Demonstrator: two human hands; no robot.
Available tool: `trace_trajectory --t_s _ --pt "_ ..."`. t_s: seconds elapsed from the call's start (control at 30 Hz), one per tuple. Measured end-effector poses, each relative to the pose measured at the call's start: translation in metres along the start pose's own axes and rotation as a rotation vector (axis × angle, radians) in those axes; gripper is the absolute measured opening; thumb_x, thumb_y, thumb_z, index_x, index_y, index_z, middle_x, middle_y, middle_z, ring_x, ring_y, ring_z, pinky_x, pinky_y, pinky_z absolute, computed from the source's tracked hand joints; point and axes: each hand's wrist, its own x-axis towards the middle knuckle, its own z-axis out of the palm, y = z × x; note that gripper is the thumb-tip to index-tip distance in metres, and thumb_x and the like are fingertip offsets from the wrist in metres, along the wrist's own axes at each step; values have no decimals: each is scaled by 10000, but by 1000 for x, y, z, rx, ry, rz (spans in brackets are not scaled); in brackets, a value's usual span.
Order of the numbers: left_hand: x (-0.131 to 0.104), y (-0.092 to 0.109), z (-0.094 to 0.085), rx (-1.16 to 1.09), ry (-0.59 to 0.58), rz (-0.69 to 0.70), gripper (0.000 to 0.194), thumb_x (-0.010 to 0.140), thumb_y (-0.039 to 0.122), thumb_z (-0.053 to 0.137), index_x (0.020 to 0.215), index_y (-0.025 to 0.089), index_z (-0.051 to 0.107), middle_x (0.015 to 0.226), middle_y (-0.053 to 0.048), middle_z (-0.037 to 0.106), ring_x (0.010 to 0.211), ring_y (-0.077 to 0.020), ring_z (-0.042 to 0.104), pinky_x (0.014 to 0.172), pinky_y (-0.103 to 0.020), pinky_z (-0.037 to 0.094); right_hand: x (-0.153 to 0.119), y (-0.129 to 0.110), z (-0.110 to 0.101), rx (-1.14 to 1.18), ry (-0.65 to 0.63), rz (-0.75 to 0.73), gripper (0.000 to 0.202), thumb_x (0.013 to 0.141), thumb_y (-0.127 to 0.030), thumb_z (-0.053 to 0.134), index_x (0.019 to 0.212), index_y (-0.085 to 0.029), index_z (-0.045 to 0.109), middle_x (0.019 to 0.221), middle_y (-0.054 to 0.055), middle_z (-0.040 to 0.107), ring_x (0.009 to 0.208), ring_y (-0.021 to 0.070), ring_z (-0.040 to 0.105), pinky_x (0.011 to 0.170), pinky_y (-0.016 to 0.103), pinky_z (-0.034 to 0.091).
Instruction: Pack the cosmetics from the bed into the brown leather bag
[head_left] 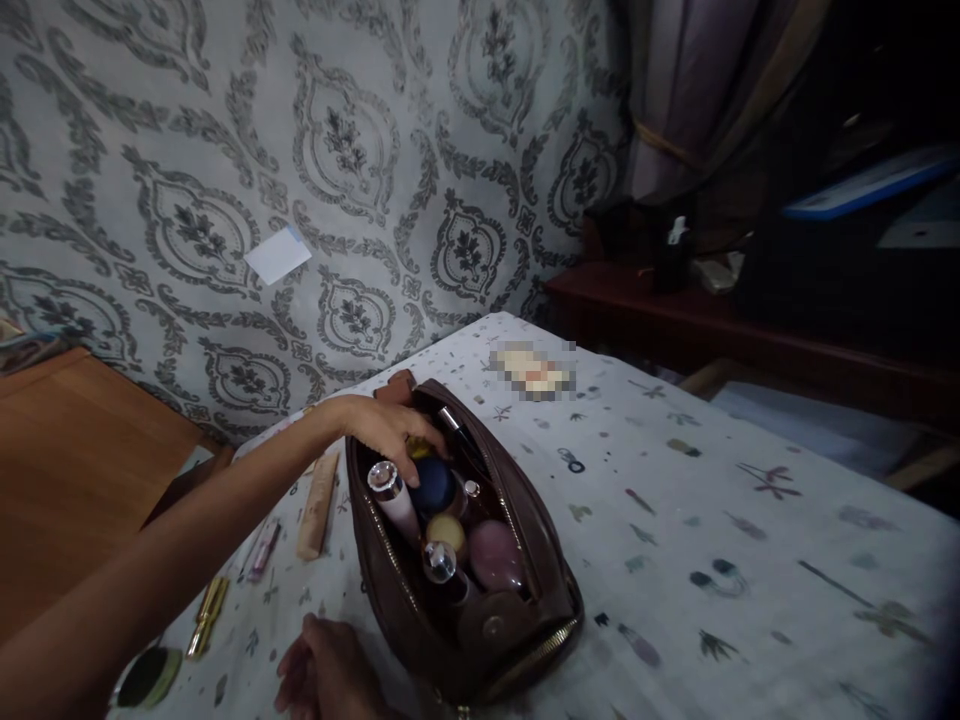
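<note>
A brown zippered bag (551,560) lies open on the patterned cloth. My left hand (394,430) reaches into its far end, thumb and fingers apart, beside a dark blue round lid (433,487) and a yellow item (418,448). Some fingertips are hidden. Also inside are a white tube with a silver cap (397,505), a clear-capped bottle (439,563), a pale yellow round item (447,535), a pink rounded item (495,556) and a dark tube with a silver end (454,425). My right hand (326,668) rests curled near the bag's left side, with nothing visible in it.
Left of the bag on the cloth (675,530) lie a beige tube (317,507), a small pink tube (264,550), a gold tube (207,618) and a round dark compact (150,677). A pixelated item (532,371) lies beyond. Dark red furniture (637,315) stands right; wooden furniture (67,470) left.
</note>
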Motion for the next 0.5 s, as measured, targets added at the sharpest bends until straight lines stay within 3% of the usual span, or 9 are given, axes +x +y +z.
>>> trace_trajectory --t_s 0.17,0.27,0.37,0.5 --pt "-9 1 -5 -46 37 64 491 819 347 641 1287 208 589 1377 -52 582 1273 -225 516 1097 -312 361 7 3 -1 14 -34 -12 633 1022 -240 156 496 -157 498 411 0 495 260 66 285 338 195 208" --pt "-25 6 -10 -78 146 74 421 862 317 583 1262 188 592 1321 -62 618 1207 -204 559 1033 -275 408 4 0 0 -33 8 -8 624 1028 -234 162 507 -159 496 400 -11 486 257 62 268 328 195 201" --pt "-45 13 -5 -115 404 28 324 893 316 518 1151 163 640 1158 -66 684 1031 -183 624 882 -242 465 -3 -3 0 -29 7 -5 615 1029 -228 157 522 -161 498 400 -15 480 257 60 253 318 193 168" --pt "-71 21 22 -160 899 -102 300 910 374 457 877 151 654 828 -25 668 773 -156 590 700 -235 442 -9 -5 -1 24 -12 -6 608 1039 -246 133 557 -165 496 412 -21 481 259 56 240 313 187 143"
